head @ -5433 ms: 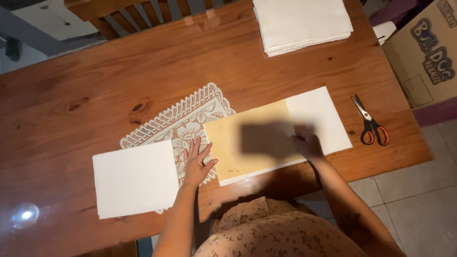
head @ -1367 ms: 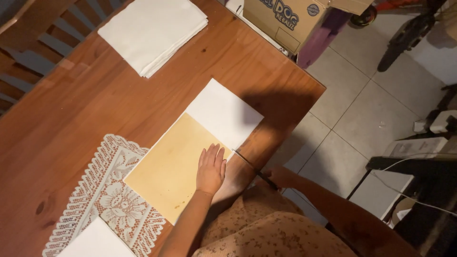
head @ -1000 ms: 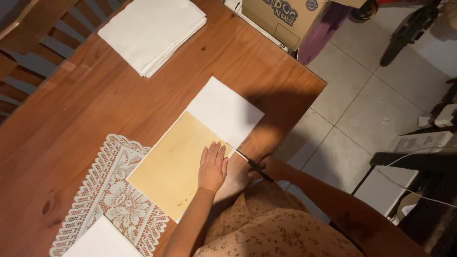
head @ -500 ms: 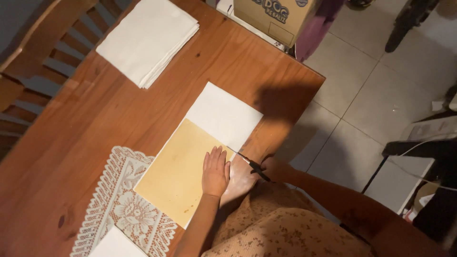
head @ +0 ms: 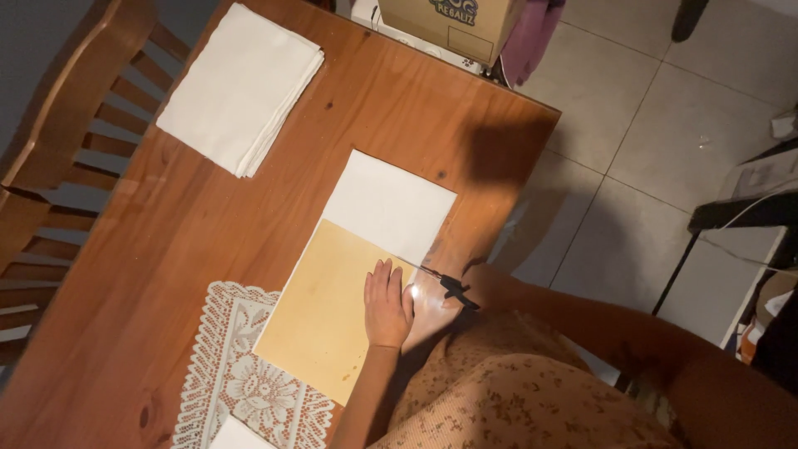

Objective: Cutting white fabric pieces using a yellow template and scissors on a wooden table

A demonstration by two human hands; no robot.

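Yellowish tan rectangular sheet (head: 328, 312) lies flat near the table's 6 o'clock edge, with its upper end touching or slipping under a white rectangular sheet (head: 389, 204) that extends toward 1 o'clock. The person's left hand (head: 387, 305) rests palm down on the tan sheet's right edge, fingers straight and close together, pressing rather than gripping anything. Just to the 3 o'clock side of that hand, the right hand (head: 482, 287) sits at the table's edge, closed around the dark handles of a pair of scissors (head: 445, 283); the thin blades point toward the seam where the tan and white sheets meet. Shadow covers the right hand, so its fingers are hard to make out. A white lace doily (head: 241, 387) lies partly under the tan sheet's lower left corner, toward 7 o'clock. At 11 o'clock on the reddish-brown wooden table (head: 166, 249) sits a neat stack of white folded cloths or papers (head: 241, 87). A wooden slatted chair (head: 58, 141) stands at 9 o'clock. At 12 o'clock, a brown cardboard box (head: 449, 25) stands just past the table's far corner, above grey floor tiles (head: 632, 158).
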